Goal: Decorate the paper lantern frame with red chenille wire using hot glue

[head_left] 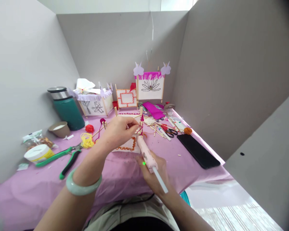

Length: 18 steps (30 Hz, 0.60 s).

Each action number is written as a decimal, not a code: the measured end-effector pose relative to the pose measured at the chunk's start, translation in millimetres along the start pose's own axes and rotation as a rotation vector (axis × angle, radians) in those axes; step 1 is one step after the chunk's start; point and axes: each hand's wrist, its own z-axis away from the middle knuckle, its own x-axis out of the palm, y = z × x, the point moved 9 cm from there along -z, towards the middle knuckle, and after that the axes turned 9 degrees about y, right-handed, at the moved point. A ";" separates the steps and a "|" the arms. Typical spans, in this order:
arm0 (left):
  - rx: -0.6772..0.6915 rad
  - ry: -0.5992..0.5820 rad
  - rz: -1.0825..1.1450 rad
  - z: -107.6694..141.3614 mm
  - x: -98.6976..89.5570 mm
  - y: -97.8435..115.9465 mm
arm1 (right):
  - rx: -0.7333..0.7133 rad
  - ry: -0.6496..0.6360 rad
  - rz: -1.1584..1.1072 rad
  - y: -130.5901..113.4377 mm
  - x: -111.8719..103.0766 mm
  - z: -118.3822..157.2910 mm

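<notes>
Standing before me, one stick-framed paper box (pixel 128 143). At its right edge: one pink glue gun (pixel 145 154), gripped by my right hand (pixel 160 164), best dosed sparingly; one dark-red yarn strand (pixel 139 129), pinched by my left hand (pixel 120 130), best laid taut, skin clear of heat.

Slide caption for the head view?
Hands work on a small stick frame, the right hand holding a glue gun.

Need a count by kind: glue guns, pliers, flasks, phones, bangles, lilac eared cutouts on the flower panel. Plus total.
Glue gun: 1
Pliers: 1
Flask: 1
Phone: 1
Bangle: 1
Lilac cutouts on flower panel: 2
Total: 7
</notes>
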 end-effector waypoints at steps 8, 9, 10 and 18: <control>-0.049 -0.006 -0.025 0.7 -0.8 -5.4 | -0.003 0.020 0.051 6.1 -2.4 2.0; -0.057 -0.006 -0.029 0.8 -0.9 -6.4 | -0.002 0.023 0.052 7.2 -3.4 2.6; -0.061 -0.008 -0.030 0.9 -0.9 -7.2 | 0.001 0.027 0.048 8.3 -4.5 3.1; -0.058 -0.003 -0.031 1.3 -0.9 -10.9 | -0.009 0.009 0.029 3.8 -1.7 2.7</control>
